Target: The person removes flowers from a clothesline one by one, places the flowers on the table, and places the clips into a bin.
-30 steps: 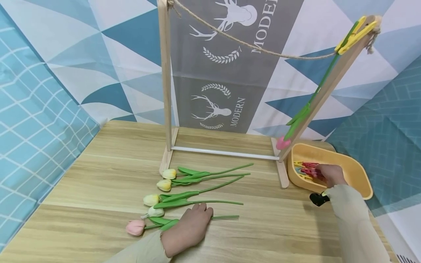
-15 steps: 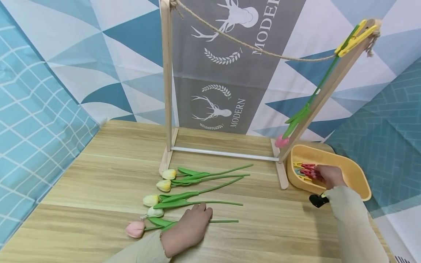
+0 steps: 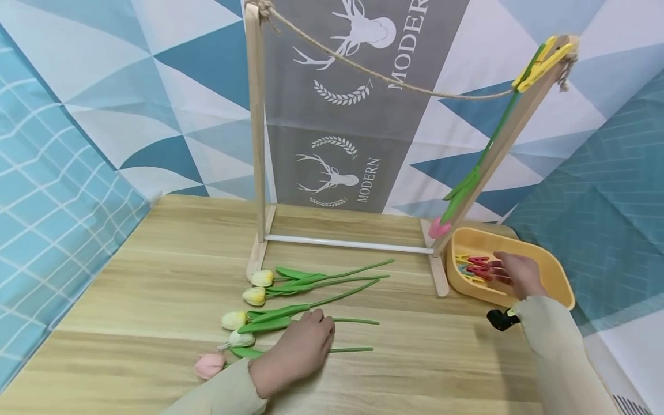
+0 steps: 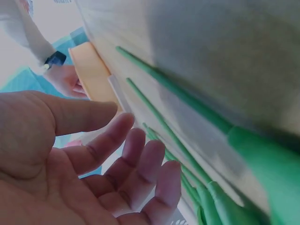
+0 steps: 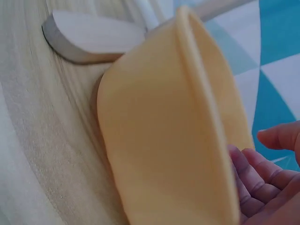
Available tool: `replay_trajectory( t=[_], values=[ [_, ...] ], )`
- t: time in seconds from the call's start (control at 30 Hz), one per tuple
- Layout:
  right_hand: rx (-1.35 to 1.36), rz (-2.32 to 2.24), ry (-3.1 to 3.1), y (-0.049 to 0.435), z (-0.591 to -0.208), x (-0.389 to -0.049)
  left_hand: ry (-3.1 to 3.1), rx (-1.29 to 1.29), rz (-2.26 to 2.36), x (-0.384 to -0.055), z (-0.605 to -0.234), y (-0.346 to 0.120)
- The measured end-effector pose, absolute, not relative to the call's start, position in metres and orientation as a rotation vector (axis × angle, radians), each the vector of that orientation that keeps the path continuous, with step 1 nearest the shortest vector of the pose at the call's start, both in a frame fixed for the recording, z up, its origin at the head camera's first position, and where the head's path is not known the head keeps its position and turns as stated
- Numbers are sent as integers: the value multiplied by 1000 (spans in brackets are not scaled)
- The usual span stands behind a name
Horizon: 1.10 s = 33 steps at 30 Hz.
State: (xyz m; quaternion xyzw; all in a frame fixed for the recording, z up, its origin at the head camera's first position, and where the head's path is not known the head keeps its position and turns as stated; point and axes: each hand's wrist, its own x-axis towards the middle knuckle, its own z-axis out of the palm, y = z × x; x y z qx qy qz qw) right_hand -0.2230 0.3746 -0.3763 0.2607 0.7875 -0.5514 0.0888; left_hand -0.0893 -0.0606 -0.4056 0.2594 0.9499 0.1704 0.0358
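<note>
My left hand [image 3: 303, 349] hovers over tulip stems, its palm holding nothing in the left wrist view, fingers loosely bent. A pale pink tulip [image 3: 210, 366] and a white tulip [image 3: 241, 339] lie partly hidden under it. Just beyond are several yellow tulips [image 3: 254, 296], heads to the left. My right hand [image 3: 521, 274] reaches over the rim into the yellow basin [image 3: 556, 282], thumb apart from the fingers. Close by its fingertips are red clothespins [image 3: 478, 261], with yellow and blue-green ones among them. No clothespin shows in the fingers in the right wrist view [image 5: 262, 183].
A wooden frame [image 3: 256, 127] stands at the back, with a sagging rope [image 3: 394, 82] between its posts and a white bar [image 3: 347, 243] low down. A yellow clothespin [image 3: 539, 66] at the right post holds a hanging pink tulip [image 3: 439, 228]. Patterned cloth backs the table.
My right thumb has lifted off the red clothespins and its fingers have spread. My left hand has shifted slightly away from me, now covering part of the white tulip's stem. The head view has shifted slightly.
</note>
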Motion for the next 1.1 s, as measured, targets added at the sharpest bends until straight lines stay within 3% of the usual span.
replay_trajectory(
  t=[0.3,0.67,0.87,1.1],
  values=[
    [467,-1564,2626,365,-351,-207,2966,820,779,-108,-387,-51],
    [372,-1680,2770,333,-305,-195,2903,696,1205,-143,-345,-35],
    [359,-1831,2792,316,-285,-193,2896,629,1388,-161,-326,-29],
    [165,-2247,2624,301,-254,-191,2799,626,1622,-178,-301,-15]
  ],
)
